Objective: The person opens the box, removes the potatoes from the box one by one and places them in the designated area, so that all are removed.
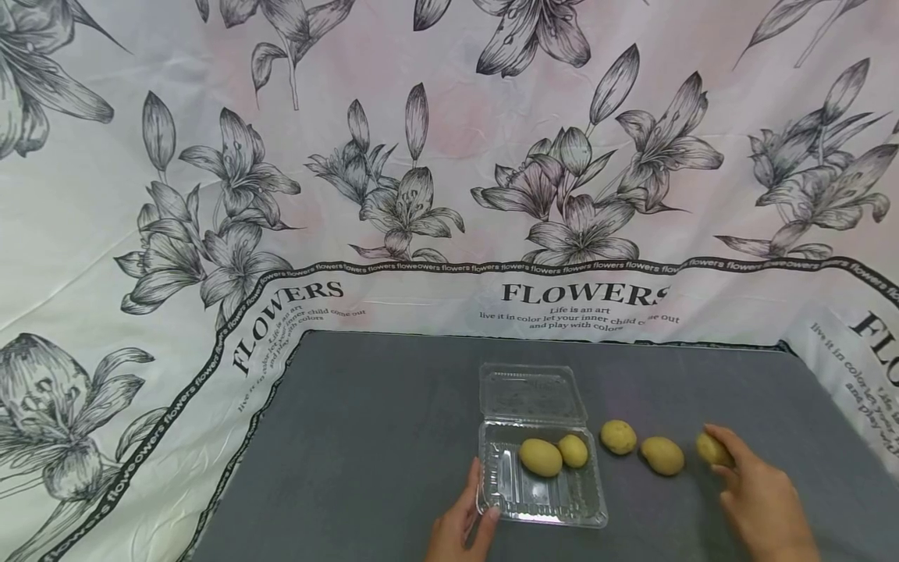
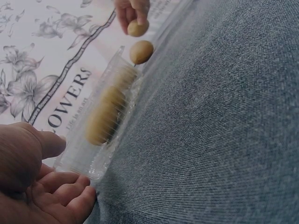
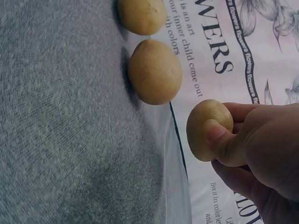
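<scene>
Taking the clear plastic clamshell container [image 1: 507,480] as the clock's centre in the head view, with twelve pointing away from the person, the right hand [image 1: 762,499] was well out at three to four o'clock. Its thumb and fingers were clamped on opposite sides of a small yellow potato [image 1: 711,451], which lay at three o'clock and, in the right wrist view, appeared raised above the gray tabletop [image 1: 372,429].

The left hand [image 1: 460,519] was at eight o'clock, beside the container's near-left corner. Its thumb and fingers were apart, the thumb by the near edge and the forefinger along the left wall; how firmly they pressed, I could not tell.

The container stood with its hinged lid [image 1: 531,393] folded back toward twelve. Inside lay two more potatoes: a larger oval potato [image 1: 540,457] near the middle and a smaller round potato [image 1: 573,451] at about three o'clock from it, the two seeming to touch.

On the tabletop, a roundish potato [image 1: 618,438] sat just beside the container between two and three o'clock. An oblong potato [image 1: 662,456] lay farther out at three, between that one and the held potato. Beyond the table, at twelve, hung a white floral-print cloth [image 1: 421,304] lettered "FLOWERS".
</scene>
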A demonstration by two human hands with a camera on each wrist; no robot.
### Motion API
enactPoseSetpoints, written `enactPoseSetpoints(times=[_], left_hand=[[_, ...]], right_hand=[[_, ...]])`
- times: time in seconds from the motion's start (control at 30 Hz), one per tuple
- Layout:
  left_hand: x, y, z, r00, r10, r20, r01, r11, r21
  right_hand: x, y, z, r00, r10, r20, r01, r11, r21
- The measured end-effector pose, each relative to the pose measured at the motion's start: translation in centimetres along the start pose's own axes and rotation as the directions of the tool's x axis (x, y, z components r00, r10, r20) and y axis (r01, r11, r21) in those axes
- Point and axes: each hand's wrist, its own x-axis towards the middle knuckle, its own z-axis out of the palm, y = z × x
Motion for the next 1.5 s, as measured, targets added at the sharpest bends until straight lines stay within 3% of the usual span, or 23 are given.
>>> enactPoseSetpoints(times=[0.33, 0.43, 0.67, 0.9, 1.5], left_hand=[[0.1, 0.1, 0.1, 1.000, -0.026, -0.004, 0.026, 1.000, -0.003], [0.1, 0.2, 0.1, 1.000, -0.009, 0.001, 0.009, 1.000, -0.004], [0.2, 0.2, 0.2, 1.000, 0.015, 0.010, -0.015, 0.999, -0.030], [0.1, 0.5, 0.1, 1.000, -0.023, 0.014, 0.023, 1.000, -0.019], [0.0, 0.3, -0.1, 1.000, -0.023, 0.008, 0.023, 1.000, 0.008]], right_hand=[[0.0, 0.9, 0.0, 1.000, -0.014, 0.017, 0.014, 1.000, 0.002], [-0.2, 1.0, 0.1, 0.999, -0.035, 0.003, 0.035, 0.999, 0.006], [0.1, 1.3, 0.1, 0.996, -0.021, 0.082, 0.021, 1.000, -0.002], [-0.2, 1.6, 0.6, 0.998, -0.051, 0.038, 0.051, 0.999, 0.004], [0.1, 0.7, 0.1, 0.989, 0.022, 0.148, -0.017, 0.999, -0.030]])
